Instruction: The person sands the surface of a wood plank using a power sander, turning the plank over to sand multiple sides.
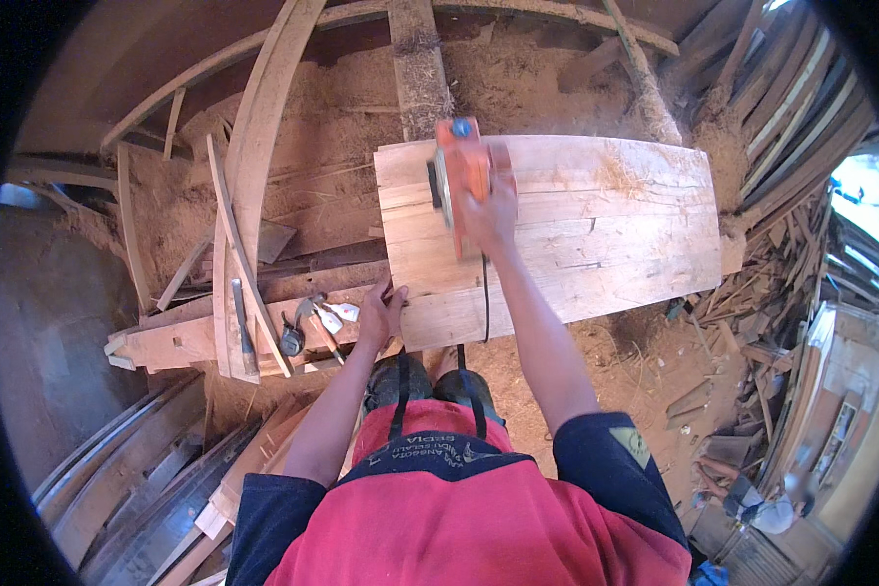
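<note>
Orange power planer (462, 168) gripped from above by right hand (491, 217), fingers clenched round its handle, tool resting flat on the near-left part of a wide pale board (596, 230). Black cord (485, 293) running back from under the wrist, over the board's near edge and down toward the body.

Left hand (379, 314) pressed on the board's near-left corner, fingers spread and released, holding nothing, only steadying the edge; fingertips touching the wood, thumb toward the planer.

Board lying across heavy timbers, its far-right end well away from both hands. Surface ahead of the planer, right of the gripping fingers, looks pale with visible cracks and a dusting of shavings near the far edge; the strip beside and behind the tool shows straight parallel bands. Judging by that, planing looks under way at the left end, much of the board's width and its right half likely not yet worked, though how smooth any part is cannot be told from here.

Just left of the left fingers, on a lower beam (181, 342): a chisel (241, 317), a round dark tool (291, 342) and a few small pale bits, near but untouched. Curved planks (254, 156) beyond those, further left and up. Sawdust (518, 78) thick on the ground past the planer, offcuts (752, 283) heaped far right of the right hand. Green boots (400, 381) under the board's near edge, below both wrists.
</note>
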Demonstrator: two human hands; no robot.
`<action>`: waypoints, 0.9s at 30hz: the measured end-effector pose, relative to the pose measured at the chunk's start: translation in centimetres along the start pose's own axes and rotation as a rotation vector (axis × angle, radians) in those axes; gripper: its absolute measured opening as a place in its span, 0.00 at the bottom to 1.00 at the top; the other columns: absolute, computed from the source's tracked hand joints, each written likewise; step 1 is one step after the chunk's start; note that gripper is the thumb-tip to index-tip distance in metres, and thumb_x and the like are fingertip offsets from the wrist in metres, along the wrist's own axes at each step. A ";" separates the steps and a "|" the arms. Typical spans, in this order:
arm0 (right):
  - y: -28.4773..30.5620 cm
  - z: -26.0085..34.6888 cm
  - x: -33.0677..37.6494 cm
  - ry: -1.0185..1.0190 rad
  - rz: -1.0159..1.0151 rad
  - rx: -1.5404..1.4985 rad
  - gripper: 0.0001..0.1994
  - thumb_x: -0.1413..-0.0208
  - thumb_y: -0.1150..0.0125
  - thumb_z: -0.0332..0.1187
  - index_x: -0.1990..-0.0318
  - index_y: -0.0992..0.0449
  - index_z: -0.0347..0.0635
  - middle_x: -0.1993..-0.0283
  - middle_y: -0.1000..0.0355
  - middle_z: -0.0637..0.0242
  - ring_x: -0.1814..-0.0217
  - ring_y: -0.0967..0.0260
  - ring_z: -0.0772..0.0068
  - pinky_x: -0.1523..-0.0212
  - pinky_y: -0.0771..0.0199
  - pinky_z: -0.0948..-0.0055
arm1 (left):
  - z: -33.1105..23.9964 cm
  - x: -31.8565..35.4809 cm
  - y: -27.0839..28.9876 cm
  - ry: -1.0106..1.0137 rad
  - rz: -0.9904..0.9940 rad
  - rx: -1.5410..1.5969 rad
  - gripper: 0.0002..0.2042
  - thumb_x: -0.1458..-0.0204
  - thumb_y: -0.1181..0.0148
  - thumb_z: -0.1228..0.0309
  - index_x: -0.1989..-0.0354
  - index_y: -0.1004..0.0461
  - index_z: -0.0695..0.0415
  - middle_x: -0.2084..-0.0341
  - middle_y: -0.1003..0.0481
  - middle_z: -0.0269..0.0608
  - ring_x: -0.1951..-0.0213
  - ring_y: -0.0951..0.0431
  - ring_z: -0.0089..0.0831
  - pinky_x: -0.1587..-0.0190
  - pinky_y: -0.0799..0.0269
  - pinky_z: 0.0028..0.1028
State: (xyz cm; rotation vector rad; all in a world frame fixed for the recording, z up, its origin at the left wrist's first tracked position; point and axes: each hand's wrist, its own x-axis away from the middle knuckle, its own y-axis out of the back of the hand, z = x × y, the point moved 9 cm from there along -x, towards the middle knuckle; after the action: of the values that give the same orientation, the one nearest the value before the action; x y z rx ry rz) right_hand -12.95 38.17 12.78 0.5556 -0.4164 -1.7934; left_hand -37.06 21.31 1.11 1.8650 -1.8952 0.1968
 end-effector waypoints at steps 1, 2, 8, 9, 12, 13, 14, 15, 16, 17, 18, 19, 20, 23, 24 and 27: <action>0.1 -0.5 -2.7 0.052 -0.052 0.064 0.12 0.52 0.35 0.37 0.66 0.21 0.36 0.71 0.22 0.51 0.67 0.23 0.52 0.63 0.25 0.57 | -0.6 0.0 -0.9 0.056 0.044 -0.019 0.22 0.40 0.39 0.70 0.38 0.30 0.63 0.50 0.21 0.51 0.52 0.19 0.33 0.50 0.24 0.31; 0.3 -0.3 -5.3 0.089 -0.109 0.167 0.12 0.51 0.36 0.37 0.66 0.21 0.36 0.71 0.22 0.51 0.67 0.23 0.53 0.63 0.25 0.58 | -0.5 0.4 -1.9 0.120 0.085 -0.039 0.21 0.40 0.39 0.70 0.39 0.29 0.64 0.52 0.20 0.51 0.53 0.19 0.33 0.50 0.24 0.31; 2.8 -0.6 -2.9 -0.064 0.152 -0.081 0.14 0.50 0.38 0.36 0.61 0.21 0.33 0.63 0.21 0.49 0.56 0.22 0.55 0.57 0.25 0.56 | -1.3 -1.0 -0.2 -0.132 -0.081 -0.208 0.38 0.47 0.32 0.68 0.29 0.44 0.61 0.39 0.31 0.63 0.37 0.30 0.50 0.36 0.34 0.40; 4.5 -0.3 0.3 -0.033 0.123 -0.055 0.15 0.50 0.38 0.35 0.58 0.21 0.33 0.61 0.22 0.49 0.54 0.22 0.54 0.55 0.25 0.57 | -3.6 -1.0 0.3 -0.248 -0.143 -0.378 0.40 0.49 0.30 0.66 0.28 0.43 0.60 0.34 0.38 0.63 0.32 0.38 0.52 0.32 0.40 0.43; 10.8 -4.6 13.7 -0.149 0.255 -0.007 0.22 0.54 0.34 0.32 0.50 0.24 0.35 0.51 0.23 0.51 0.51 0.25 0.51 0.48 0.25 0.60 | -9.8 -2.8 -1.8 -0.344 -0.078 -0.716 0.47 0.55 0.25 0.62 0.27 0.45 0.59 0.28 0.50 0.62 0.26 0.52 0.55 0.27 0.49 0.47; 12.9 -5.3 18.4 -0.295 0.254 -0.075 0.19 0.55 0.35 0.30 0.53 0.23 0.36 0.59 0.23 0.57 0.56 0.24 0.60 0.53 0.24 0.64 | -10.6 -3.8 -2.9 -0.307 0.026 -0.889 0.51 0.58 0.23 0.60 0.26 0.47 0.58 0.26 0.56 0.60 0.24 0.58 0.55 0.26 0.52 0.49; 15.0 -5.9 23.1 -0.442 0.242 -0.142 0.16 0.55 0.35 0.28 0.57 0.21 0.36 0.67 0.22 0.63 0.62 0.23 0.69 0.59 0.23 0.67 | -11.2 -4.2 -2.9 -0.299 0.022 -0.892 0.51 0.58 0.23 0.60 0.26 0.47 0.58 0.26 0.56 0.60 0.24 0.58 0.55 0.26 0.52 0.49; 17.2 -5.9 26.5 -0.342 0.184 -0.101 0.14 0.55 0.36 0.27 0.58 0.21 0.36 0.68 0.23 0.66 0.64 0.25 0.74 0.61 0.24 0.70 | -11.3 -4.9 -4.1 -0.257 0.116 -0.941 0.54 0.60 0.22 0.57 0.25 0.50 0.57 0.25 0.59 0.59 0.24 0.61 0.54 0.26 0.54 0.49; 18.5 -6.3 30.1 -0.382 0.176 -0.077 0.13 0.54 0.36 0.27 0.59 0.21 0.36 0.70 0.23 0.66 0.66 0.25 0.74 0.63 0.24 0.70 | -11.0 -5.4 -5.1 -0.213 0.207 -0.990 0.57 0.62 0.22 0.55 0.25 0.53 0.57 0.24 0.62 0.57 0.23 0.65 0.53 0.25 0.56 0.49; 19.2 -6.6 32.0 -0.418 0.165 -0.057 0.11 0.53 0.37 0.27 0.60 0.21 0.36 0.71 0.24 0.66 0.69 0.26 0.74 0.64 0.25 0.70 | -11.5 -5.6 -5.6 -0.221 0.202 -0.993 0.57 0.62 0.22 0.55 0.25 0.53 0.57 0.24 0.62 0.57 0.23 0.65 0.53 0.25 0.56 0.49; 19.4 -6.6 32.5 -0.423 0.154 -0.062 0.11 0.53 0.37 0.27 0.60 0.21 0.36 0.71 0.24 0.66 0.69 0.26 0.74 0.64 0.25 0.70 | -11.2 -5.5 -5.8 -0.178 0.212 -1.057 0.59 0.63 0.21 0.54 0.24 0.55 0.57 0.24 0.62 0.58 0.23 0.65 0.53 0.25 0.56 0.49; 19.2 -7.3 33.2 -0.506 0.187 -0.080 0.12 0.54 0.36 0.30 0.60 0.21 0.36 0.71 0.23 0.61 0.68 0.23 0.68 0.64 0.24 0.67 | -11.0 -5.6 -5.8 -0.134 0.219 -1.122 0.61 0.64 0.21 0.53 0.24 0.58 0.57 0.24 0.63 0.58 0.23 0.65 0.53 0.25 0.56 0.48; 18.7 -8.1 33.9 -0.588 0.223 -0.100 0.13 0.54 0.34 0.32 0.61 0.22 0.36 0.71 0.22 0.56 0.68 0.21 0.63 0.64 0.23 0.64 | -11.2 -5.9 -6.1 -0.138 0.222 -1.130 0.61 0.64 0.21 0.53 0.24 0.58 0.57 0.24 0.63 0.58 0.23 0.65 0.53 0.25 0.56 0.48; 17.2 -6.1 28.6 -0.540 0.237 -0.124 0.12 0.54 0.33 0.32 0.63 0.22 0.35 0.72 0.23 0.51 0.69 0.20 0.57 0.65 0.23 0.61 | -10.4 -6.3 -6.1 -0.103 0.219 -1.205 0.62 0.65 0.21 0.53 0.24 0.57 0.59 0.24 0.64 0.61 0.23 0.65 0.55 0.25 0.57 0.49; 16.6 -5.6 26.5 -0.507 0.228 -0.120 0.12 0.54 0.33 0.33 0.64 0.23 0.35 0.72 0.23 0.50 0.69 0.21 0.54 0.66 0.24 0.60 | -10.2 -6.3 -6.2 -0.116 0.225 -1.197 0.62 0.65 0.20 0.52 0.25 0.57 0.60 0.25 0.64 0.62 0.24 0.64 0.56 0.25 0.57 0.49; 14.3 -5.1 20.0 -0.433 0.179 -0.109 0.12 0.53 0.33 0.34 0.65 0.23 0.34 0.71 0.24 0.47 0.68 0.21 0.48 0.67 0.25 0.57 | -10.0 -6.6 -6.3 -0.138 0.229 -1.181 0.62 0.65 0.20 0.53 0.25 0.57 0.61 0.25 0.64 0.64 0.24 0.64 0.59 0.25 0.57 0.49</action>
State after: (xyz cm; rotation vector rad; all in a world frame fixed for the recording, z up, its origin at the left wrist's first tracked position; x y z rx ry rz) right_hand -3.40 14.96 13.21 0.0453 -0.6372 -1.7452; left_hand -28.90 31.05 5.73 0.8606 -1.6706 -0.8235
